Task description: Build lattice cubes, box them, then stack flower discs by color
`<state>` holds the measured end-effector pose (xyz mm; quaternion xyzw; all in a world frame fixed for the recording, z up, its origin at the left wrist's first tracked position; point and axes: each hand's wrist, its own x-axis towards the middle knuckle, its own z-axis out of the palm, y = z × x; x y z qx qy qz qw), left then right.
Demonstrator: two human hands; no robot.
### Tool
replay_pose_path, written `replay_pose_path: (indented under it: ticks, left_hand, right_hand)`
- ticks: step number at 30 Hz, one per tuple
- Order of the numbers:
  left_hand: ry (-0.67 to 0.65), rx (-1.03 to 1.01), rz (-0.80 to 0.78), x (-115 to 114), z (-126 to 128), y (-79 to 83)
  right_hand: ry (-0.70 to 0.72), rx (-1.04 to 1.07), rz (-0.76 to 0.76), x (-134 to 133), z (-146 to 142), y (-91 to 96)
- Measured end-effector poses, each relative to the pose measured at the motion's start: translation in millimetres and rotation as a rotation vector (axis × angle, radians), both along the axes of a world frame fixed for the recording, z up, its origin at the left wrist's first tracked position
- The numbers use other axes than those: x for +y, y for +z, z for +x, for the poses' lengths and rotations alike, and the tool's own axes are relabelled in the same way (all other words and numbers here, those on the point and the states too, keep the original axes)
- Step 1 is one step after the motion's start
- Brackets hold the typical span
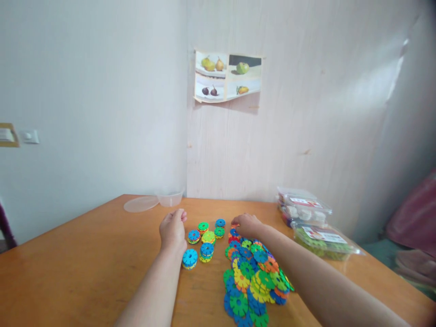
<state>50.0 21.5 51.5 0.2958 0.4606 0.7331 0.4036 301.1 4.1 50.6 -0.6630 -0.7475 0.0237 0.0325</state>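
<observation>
My left hand (173,230) is closed with its fingers curled above the table, left of several short stacks of notched plastic discs. What it holds, if anything, is hidden. Nearest to it are a blue-topped stack (194,235) and a lighter blue stack (189,257). Past them stand a yellow-green stack (208,237) and another blue-topped stack (206,249). At the far end of a loose pile of mixed-colour notched discs (245,269), my right hand (249,224) has its fingers pinched down at an orange notched disc (235,225). Its grip is partly hidden.
A clear round bowl (170,198) and a flat translucent lid (141,204) rest at the back left of the wooden table (85,263). Clear plastic food boxes (323,236) with contents stand on the right. The wall (231,159) borders the table's far edge.
</observation>
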Motion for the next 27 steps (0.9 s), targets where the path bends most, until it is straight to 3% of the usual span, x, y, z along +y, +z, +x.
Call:
replay_pose_path:
  ticks: [12,19,27]
  left_hand:
    - [-0.002,0.027,-0.013,-4,2,-1.0]
    - [0.007,0.029,-0.009,-3,1,-1.2]
    - [0.018,0.024,-0.006,-1,1,-1.4]
  right_hand:
    - [0.037,0.039,0.007,13,-2,-12.0]
    - [0.036,0.039,-0.028,17,12,-4.8]
    - [0.177,0.042,-0.085,9,14,0.6]
